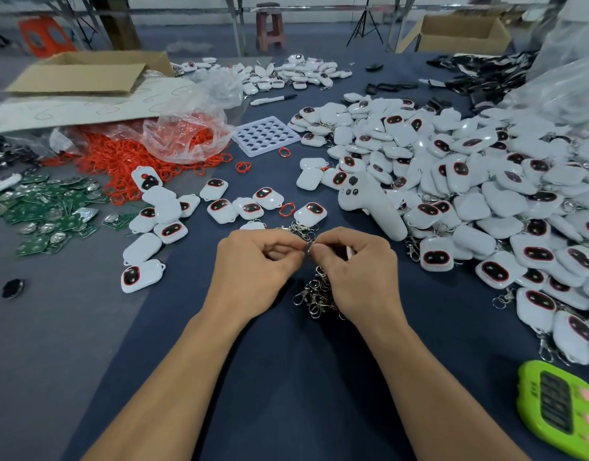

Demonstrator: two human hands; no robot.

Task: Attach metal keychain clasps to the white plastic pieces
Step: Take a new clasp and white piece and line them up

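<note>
Metal clasps (314,294) lie heaped on the dark blue tablecloth (286,377); above them the left hand (253,261) and right hand (359,271) pinch one small clasp (308,248) between their fingertips. White plastic pieces (469,181) pile up rightward out of view; bare cloth lies round the forearms.

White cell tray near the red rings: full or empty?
Empty: every round cell of the tray shows only dark, nothing in it; a red ring lies just outside it.
</note>
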